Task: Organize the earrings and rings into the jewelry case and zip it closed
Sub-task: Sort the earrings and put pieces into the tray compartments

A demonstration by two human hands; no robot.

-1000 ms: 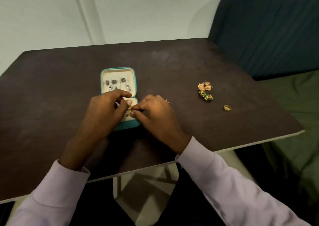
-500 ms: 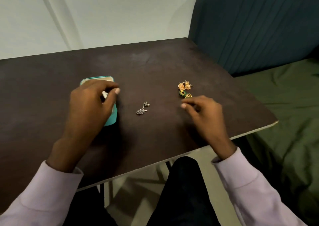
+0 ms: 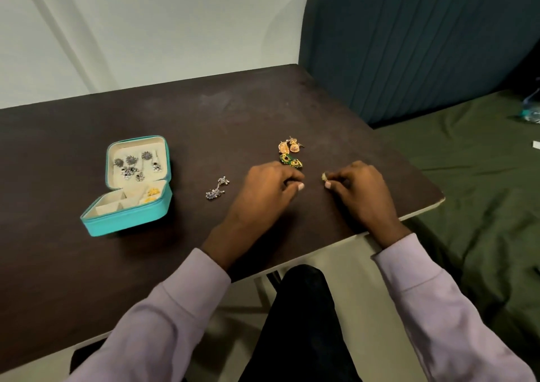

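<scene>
A teal jewelry case lies open on the dark table at the left, with silver earrings pinned in its lid and a gold ring in its tray. A pair of silver earrings lies loose on the table right of the case. Gold earrings and green earrings lie further right. My right hand pinches a small gold ring at its fingertips. My left hand rests on the table just below the green earrings, fingers curled, holding nothing I can see.
A blue padded seat back and a green cushion stand right of the table. The table's front edge runs diagonally near my wrists. My dark-trousered leg is below it.
My left hand left the case and moved right toward the green earrings. My right hand reached further right and took hold of the gold ring. The view has shifted right.
</scene>
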